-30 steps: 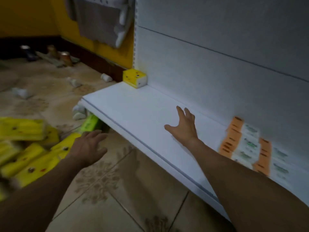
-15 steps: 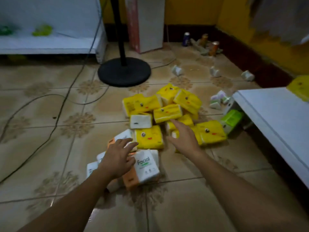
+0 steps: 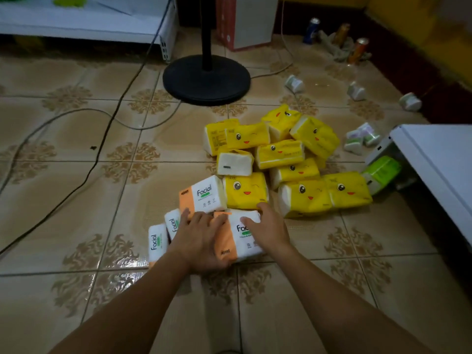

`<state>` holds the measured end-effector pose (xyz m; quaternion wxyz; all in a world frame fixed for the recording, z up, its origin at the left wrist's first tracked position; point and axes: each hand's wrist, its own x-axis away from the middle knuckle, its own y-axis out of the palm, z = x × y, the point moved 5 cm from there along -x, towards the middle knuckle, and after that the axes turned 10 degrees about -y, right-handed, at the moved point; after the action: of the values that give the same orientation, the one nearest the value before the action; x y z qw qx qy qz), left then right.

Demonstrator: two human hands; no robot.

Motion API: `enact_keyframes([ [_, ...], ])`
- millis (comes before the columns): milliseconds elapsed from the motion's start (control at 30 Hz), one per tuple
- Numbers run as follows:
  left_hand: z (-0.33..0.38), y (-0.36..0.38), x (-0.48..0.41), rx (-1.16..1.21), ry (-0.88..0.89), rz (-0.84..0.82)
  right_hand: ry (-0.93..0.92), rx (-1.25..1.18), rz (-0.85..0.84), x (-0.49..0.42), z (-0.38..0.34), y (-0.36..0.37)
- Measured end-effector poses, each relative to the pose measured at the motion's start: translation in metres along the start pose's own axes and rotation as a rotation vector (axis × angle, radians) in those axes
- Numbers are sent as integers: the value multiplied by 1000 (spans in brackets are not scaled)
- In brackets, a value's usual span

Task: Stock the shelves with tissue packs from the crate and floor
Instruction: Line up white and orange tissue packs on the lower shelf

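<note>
A heap of tissue packs lies on the tiled floor. Several are yellow packs with cartoon faces; nearer me lie white-and-orange Facial packs. My left hand and my right hand both grip one Facial pack from its two sides. Another Facial pack lies just behind it, and two more Facial packs stand on edge to the left. The corner of the white shelf shows at the right edge, with a green pack under it.
A black fan base with its pole stands behind the heap, and cables trail across the floor to the left. Small white rolls and cans lie near the dark skirting. Another white shelf is at the back left.
My view swung from the shelf down to the floor heap. Both hands came off the shelf area, reached to the packs, and now close on a white-and-orange Facial pack.
</note>
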<state>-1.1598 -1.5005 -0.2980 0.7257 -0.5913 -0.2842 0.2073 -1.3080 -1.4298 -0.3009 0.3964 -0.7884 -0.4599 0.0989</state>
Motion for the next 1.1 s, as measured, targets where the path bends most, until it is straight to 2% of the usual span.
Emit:
enact_keyframes([
  [167,35,-36,-25,32,89,81,47,-307,82,4,14,-42],
  [300,93,-79,-57,147,174,88,-14,-316,143,14,22,-125],
  [433,208,-128,-79,201,357,162,-92,-197,202,59,49,-245],
  [600,395,-154,-61,177,684,117,46,-116,410,171,137,-357],
  [700,482,-141,-27,191,812,71,139,-115,516,239,190,-382],
  [833,560,-102,21,280,915,-71,261,-77,641,314,249,-389],
  [1000,603,-66,57,386,1016,-176,364,-64,883,375,298,-370],
  [1100,614,-52,80,451,1078,-172,427,-113,1075,397,315,-354],
])
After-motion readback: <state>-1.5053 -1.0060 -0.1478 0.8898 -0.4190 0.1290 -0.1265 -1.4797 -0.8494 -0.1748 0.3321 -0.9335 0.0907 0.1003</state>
